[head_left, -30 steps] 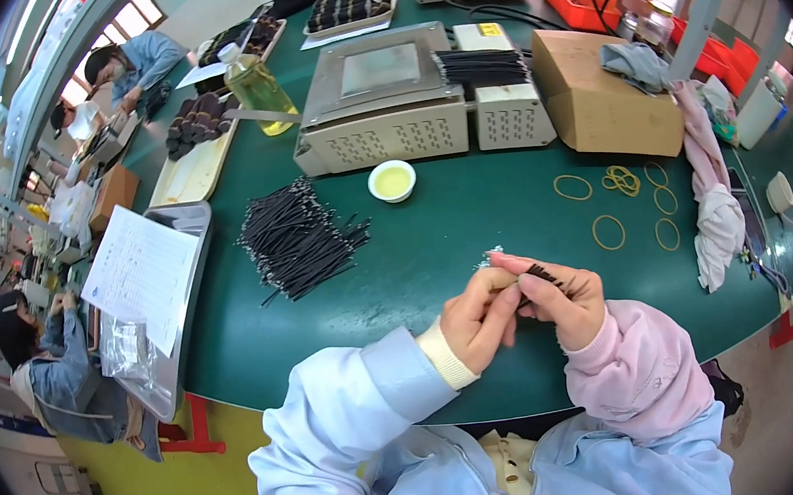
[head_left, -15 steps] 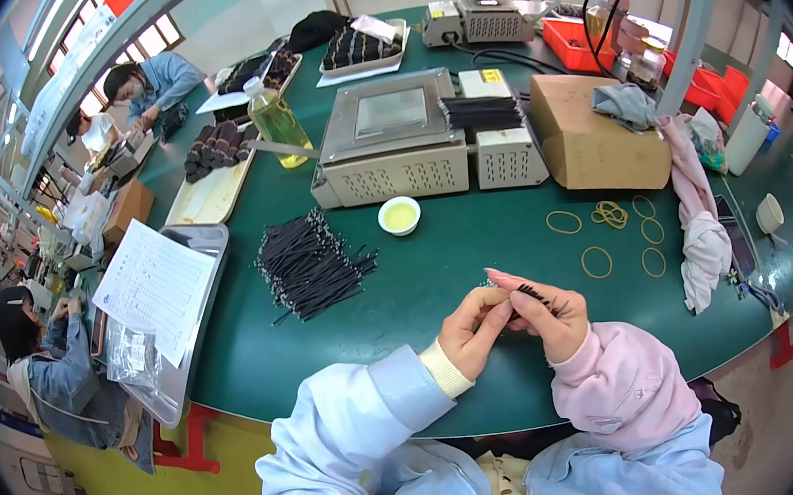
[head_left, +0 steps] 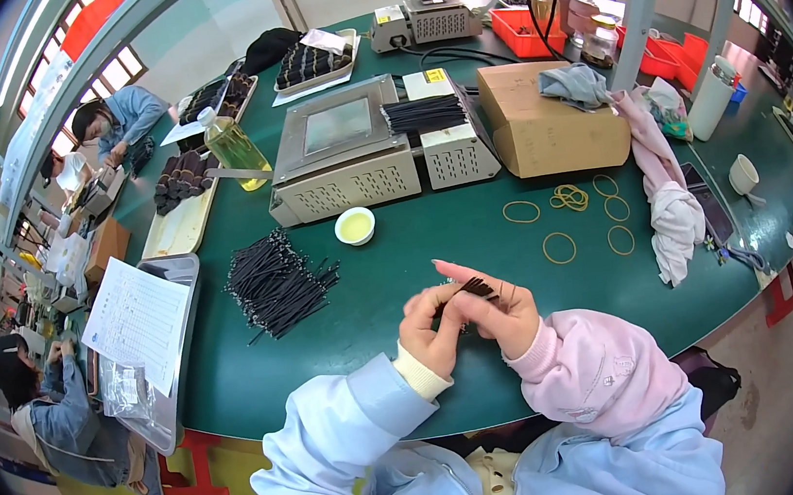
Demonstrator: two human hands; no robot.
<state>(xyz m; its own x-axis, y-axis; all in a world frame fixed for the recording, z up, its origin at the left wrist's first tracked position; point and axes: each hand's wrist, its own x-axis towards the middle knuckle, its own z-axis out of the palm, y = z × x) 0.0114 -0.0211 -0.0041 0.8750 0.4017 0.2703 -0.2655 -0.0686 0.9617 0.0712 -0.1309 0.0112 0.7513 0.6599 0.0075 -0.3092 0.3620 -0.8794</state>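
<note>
Both hands meet above the near edge of the green table [head_left: 400, 276]. My right hand [head_left: 493, 307] pinches a small bundle of thin black sticks [head_left: 475, 287] between thumb and fingers, index finger stretched out to the left. My left hand [head_left: 428, 330] presses against the same bundle from the left, fingers curled on it. A loose heap of the same black sticks [head_left: 276, 285] lies on the table to the left of my hands.
A small white dish of yellowish stuff [head_left: 355, 225], a grey machine [head_left: 345, 154] carrying black sticks, a cardboard box [head_left: 549, 124], several yellow rubber bands [head_left: 569, 198], a bottle [head_left: 230, 145], a pink cloth [head_left: 664, 188] and papers on a tray [head_left: 136, 321]. People sit at left.
My hands have stayed together on the bundle, shifting a little lower and left in view. The pink rubber band seen at my fingers a second ago no longer shows.
</note>
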